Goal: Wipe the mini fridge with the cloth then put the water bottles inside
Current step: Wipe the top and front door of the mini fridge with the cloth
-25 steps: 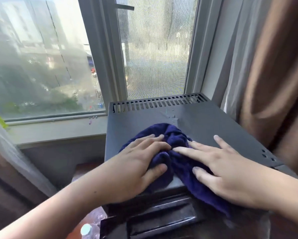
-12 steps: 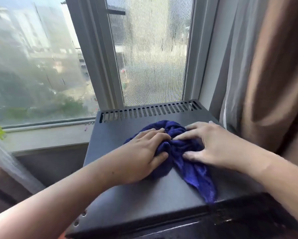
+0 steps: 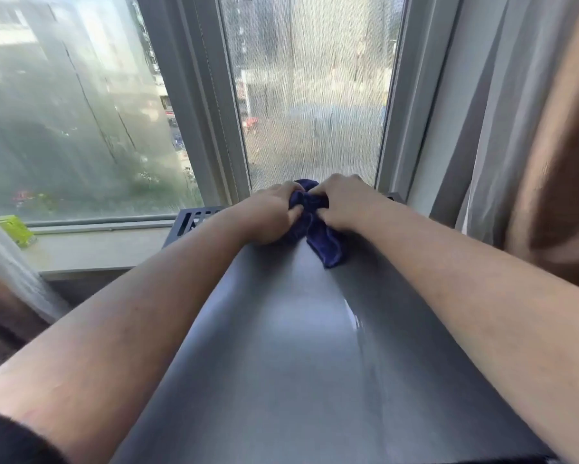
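Note:
The grey top of the mini fridge (image 3: pixel 281 346) fills the lower middle of the view, with a wet streak on its right side. A bunched dark blue cloth (image 3: pixel 318 232) lies at the fridge's far edge by the window. My left hand (image 3: pixel 271 212) and my right hand (image 3: pixel 345 205) both grip the cloth, fingers curled into it, arms stretched far forward. Most of the cloth is hidden between the hands; a tail trails toward me. No water bottles are in view.
A window (image 3: pixel 298 95) with a mesh screen stands right behind the fridge. A sill (image 3: pixel 97 246) runs to the left with a green object (image 3: pixel 13 229) on it. Grey and brown curtains (image 3: pixel 532 128) hang close on the right; another curtain (image 3: pixel 10 279) hangs at the left.
Both hands have pushed the cloth from the near part of the fridge top to its far edge over the vents. The fingers went from flat on the cloth to curled into it.

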